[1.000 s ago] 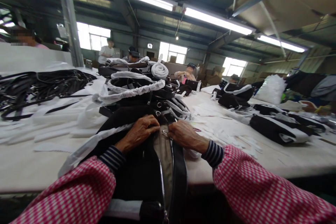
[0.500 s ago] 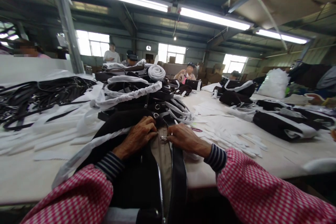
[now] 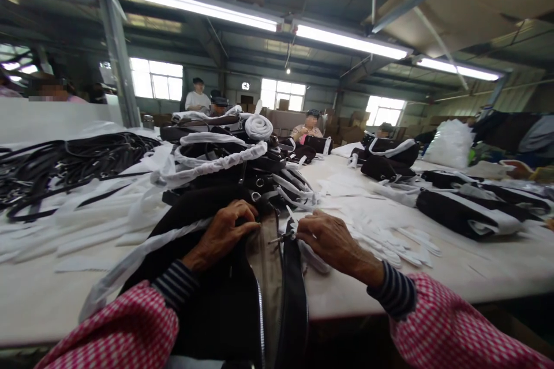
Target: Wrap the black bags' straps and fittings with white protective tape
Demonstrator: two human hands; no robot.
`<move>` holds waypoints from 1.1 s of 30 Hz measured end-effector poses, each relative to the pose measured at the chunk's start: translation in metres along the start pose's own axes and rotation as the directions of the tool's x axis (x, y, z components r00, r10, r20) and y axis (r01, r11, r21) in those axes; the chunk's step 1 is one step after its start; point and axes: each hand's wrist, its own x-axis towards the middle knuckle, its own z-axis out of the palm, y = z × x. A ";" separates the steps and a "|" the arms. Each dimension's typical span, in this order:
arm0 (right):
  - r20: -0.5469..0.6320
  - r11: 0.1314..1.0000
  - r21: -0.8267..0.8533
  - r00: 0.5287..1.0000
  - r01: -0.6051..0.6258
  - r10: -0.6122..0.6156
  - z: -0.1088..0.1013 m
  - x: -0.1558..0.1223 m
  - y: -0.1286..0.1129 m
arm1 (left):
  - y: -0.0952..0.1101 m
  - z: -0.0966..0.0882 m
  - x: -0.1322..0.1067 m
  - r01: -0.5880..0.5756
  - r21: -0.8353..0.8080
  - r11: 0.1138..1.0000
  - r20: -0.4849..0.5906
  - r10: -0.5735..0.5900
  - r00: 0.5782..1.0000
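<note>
A black bag (image 3: 208, 311) with a long metal zipper (image 3: 261, 317) stands in front of me, its top unzipped and a beige lining (image 3: 269, 265) showing. My left hand (image 3: 225, 233) is closed on the bag's left edge near the far end of the opening, thumb and fingers pinching the fabric. Beyond the right edge of the opening, my right hand (image 3: 331, 242) is closed, its fingertips pinching a small metal fitting (image 3: 285, 236) beside a thin white strip. The fingers partly hide this fitting, so its kind is unclear. A white-wrapped handle (image 3: 147, 248) curves along the bag's left side.
Right behind the bag rises a pile of black bags with white-wrapped handles (image 3: 225, 155). Black straps (image 3: 78, 167) are heaped at left, white strips (image 3: 385, 239) lie at right. More bags (image 3: 467, 213) rest farther right on the pale table (image 3: 433, 285). Co-workers (image 3: 309, 124) are across it.
My right hand has moved right, away from the opening, and the metal fitting at its fingertips has shifted right too. My left hand keeps its hold on the bag's edge.
</note>
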 end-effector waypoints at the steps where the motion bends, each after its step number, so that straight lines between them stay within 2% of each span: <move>1: -0.047 1.000 0.023 0.999 0.009 -0.008 0.000 -0.001 0.004 | 0.003 0.000 0.001 0.033 0.001 0.999 0.014 -0.033 0.999; 4: -0.193 0.980 0.200 0.981 0.012 0.028 0.003 -0.001 0.014 | 0.013 0.002 0.008 0.133 -0.006 0.991 0.032 -0.133 0.991; 7: -0.261 0.887 0.461 0.956 -0.001 0.136 0.009 0.007 0.014 | 0.024 0.012 0.017 0.198 -0.247 0.949 0.089 -0.181 0.979; 8: -0.264 0.842 0.540 0.949 -0.002 0.172 0.012 0.010 0.012 | 0.027 0.017 0.020 0.235 -0.377 0.896 0.145 -0.194 0.970; 10: -0.243 0.737 0.676 0.943 -0.005 0.228 0.018 0.017 0.004 | 0.027 0.028 0.025 0.284 -0.454 0.844 0.199 -0.215 0.956; 15: -0.099 0.447 0.894 0.954 -0.039 0.283 0.034 0.030 -0.010 | 0.016 0.044 0.025 0.313 -0.532 0.787 0.114 -0.299 0.947; 17: -0.070 0.351 0.936 0.955 -0.037 0.289 0.037 0.034 -0.010 | 0.015 0.044 0.021 0.320 -0.553 0.770 0.102 -0.319 0.942; 19: -0.059 0.296 0.955 0.955 -0.032 0.292 0.038 0.037 -0.007 | 0.015 0.041 0.019 0.334 -0.567 0.753 0.114 -0.329 0.937; 24: -0.049 0.245 0.969 0.947 -0.032 0.318 0.035 0.035 -0.004 | 0.018 0.036 0.016 0.342 -0.591 0.731 0.143 -0.322 0.936; 29: -0.004 0.155 0.987 0.940 -0.052 0.342 0.036 0.033 -0.006 | 0.009 0.035 0.014 0.327 -0.603 0.728 0.166 -0.286 0.944; 33: 0.022 0.141 0.987 0.945 -0.071 0.327 0.039 0.035 -0.012 | 0.005 0.035 0.013 0.314 -0.594 0.741 0.160 -0.274 0.948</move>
